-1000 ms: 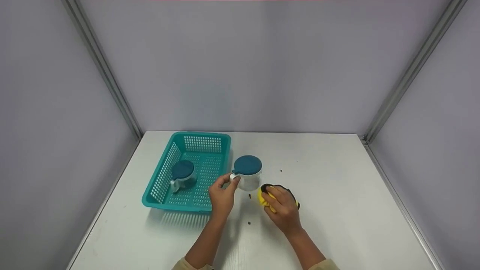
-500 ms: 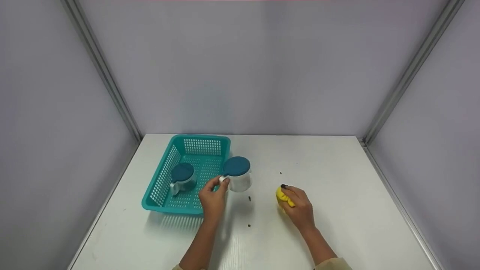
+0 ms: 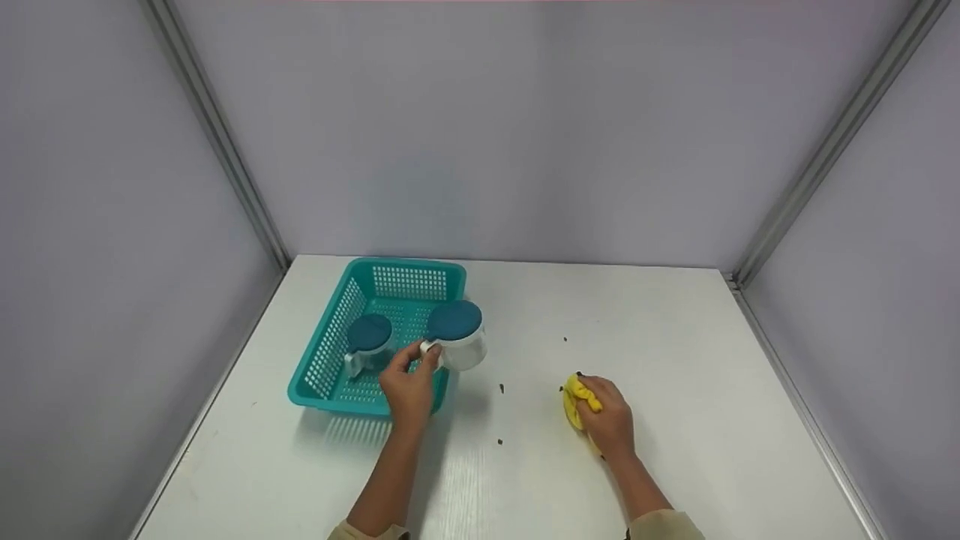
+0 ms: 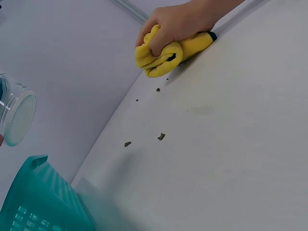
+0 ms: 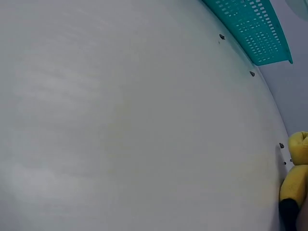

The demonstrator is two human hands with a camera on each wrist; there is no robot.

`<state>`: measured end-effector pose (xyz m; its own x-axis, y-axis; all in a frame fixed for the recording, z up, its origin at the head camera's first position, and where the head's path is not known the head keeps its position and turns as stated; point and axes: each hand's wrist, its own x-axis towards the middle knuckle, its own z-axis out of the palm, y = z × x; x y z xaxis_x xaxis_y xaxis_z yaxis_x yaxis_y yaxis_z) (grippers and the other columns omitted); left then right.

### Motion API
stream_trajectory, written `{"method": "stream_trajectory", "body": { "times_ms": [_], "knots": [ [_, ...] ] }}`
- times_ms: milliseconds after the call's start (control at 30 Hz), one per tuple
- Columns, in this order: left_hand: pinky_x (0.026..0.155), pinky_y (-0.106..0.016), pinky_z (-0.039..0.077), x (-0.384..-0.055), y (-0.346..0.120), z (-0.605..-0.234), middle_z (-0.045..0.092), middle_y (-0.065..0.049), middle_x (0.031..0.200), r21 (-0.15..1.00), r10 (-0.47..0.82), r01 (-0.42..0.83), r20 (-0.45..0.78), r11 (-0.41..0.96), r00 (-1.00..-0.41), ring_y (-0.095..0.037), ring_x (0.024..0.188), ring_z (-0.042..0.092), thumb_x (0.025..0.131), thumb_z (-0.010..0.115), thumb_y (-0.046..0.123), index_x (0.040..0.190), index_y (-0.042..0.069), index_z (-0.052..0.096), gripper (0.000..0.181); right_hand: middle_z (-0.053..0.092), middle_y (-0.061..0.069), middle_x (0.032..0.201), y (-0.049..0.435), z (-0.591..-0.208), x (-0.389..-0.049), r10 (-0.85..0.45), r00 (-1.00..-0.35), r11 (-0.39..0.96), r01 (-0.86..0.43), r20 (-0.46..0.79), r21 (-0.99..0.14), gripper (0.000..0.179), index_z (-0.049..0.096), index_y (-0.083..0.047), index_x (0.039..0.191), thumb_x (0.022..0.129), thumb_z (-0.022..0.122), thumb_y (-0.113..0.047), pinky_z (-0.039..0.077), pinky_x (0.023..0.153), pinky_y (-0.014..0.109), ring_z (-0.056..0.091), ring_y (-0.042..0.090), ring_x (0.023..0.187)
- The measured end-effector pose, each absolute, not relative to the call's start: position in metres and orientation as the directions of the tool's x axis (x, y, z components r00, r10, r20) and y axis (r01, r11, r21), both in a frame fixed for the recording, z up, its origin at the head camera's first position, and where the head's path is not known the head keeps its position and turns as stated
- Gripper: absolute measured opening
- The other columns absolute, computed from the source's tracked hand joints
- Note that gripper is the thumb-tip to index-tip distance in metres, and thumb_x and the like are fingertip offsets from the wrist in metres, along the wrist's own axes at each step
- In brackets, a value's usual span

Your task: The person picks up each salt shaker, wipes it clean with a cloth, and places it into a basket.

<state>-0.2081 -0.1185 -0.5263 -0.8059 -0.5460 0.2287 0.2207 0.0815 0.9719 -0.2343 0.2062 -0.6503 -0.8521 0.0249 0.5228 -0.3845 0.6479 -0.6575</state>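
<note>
My left hand (image 3: pixel 409 386) pinches the white handle of a clear jar with a blue lid (image 3: pixel 454 321), held up over the right side of the teal basket (image 3: pixel 304 375). In the left wrist view the glass base of this jar (image 4: pixel 21 118) shows at the left edge, clear of the table. A second blue-lidded jar (image 3: pixel 369 334) with a handle stands inside the basket. To the right, my right hand (image 3: pixel 611 420) grips a bunched yellow cloth (image 3: pixel 576 401) with dark edging, low over the white table. The cloth (image 4: pixel 159 55) looks folded under the fingers in the left wrist view.
Several small dark crumbs lie on the table, including one crumb (image 3: pixel 502 388) between the hands and another crumb (image 3: pixel 500 442) nearer the front. Grey walls (image 3: pixel 510 135) enclose the table at the back and both sides.
My left hand has carried the jar leftward from beside the basket to over its right rim. My right hand, with the cloth, has moved right, away from the jar.
</note>
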Motion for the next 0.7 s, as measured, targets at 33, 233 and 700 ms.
{"method": "stream_trajectory", "body": {
  "times_ms": [33, 233, 700],
  "knots": [
    [0.068, -0.024, 0.056, -0.21, -0.122, -0.528, 0.071, -0.016, 0.093, 0.971, -0.552, 0.221, 0.233, 0.09, -0.8, -0.026, 0.086, 0.066, 0.086, 0.076, 0.01, 0.107, -0.003, 0.072, 0.024, 0.067, -0.001, 0.114, 0.206, -0.649, -0.235, 0.024, -0.855, 0.649, -0.38, 0.517, -0.659, 0.038, 0.073, -0.016, 0.115, 0.08, 0.074, -0.003, 0.038, 0.094, 0.002, 0.064, 0.018, 0.108],
    [0.073, -0.025, 0.055, -0.218, -0.147, -0.538, 0.072, -0.01, 0.094, 0.955, -0.576, 0.242, 0.296, 0.171, -0.762, -0.015, 0.087, 0.065, 0.086, 0.077, 0.019, 0.104, 0.003, 0.074, 0.025, 0.068, 0.001, 0.115, 0.207, -0.646, -0.239, 0.02, -0.855, 0.647, -0.384, 0.518, -0.659, 0.038, 0.073, -0.015, 0.115, 0.079, 0.074, -0.002, 0.036, 0.094, 0.0, 0.064, 0.02, 0.108],
    [0.077, -0.038, 0.056, -0.223, -0.202, -0.559, 0.073, -0.009, 0.096, 0.942, -0.532, 0.018, 0.205, 0.336, -0.822, -0.02, 0.093, 0.066, 0.087, 0.077, 0.025, 0.102, 0.005, 0.075, 0.025, 0.069, -0.001, 0.113, 0.205, -0.651, -0.236, 0.014, -0.839, 0.667, -0.398, 0.544, -0.63, 0.039, 0.073, -0.015, 0.113, 0.077, 0.076, -0.002, 0.037, 0.093, 0.001, 0.065, 0.018, 0.106]
  ]
}}
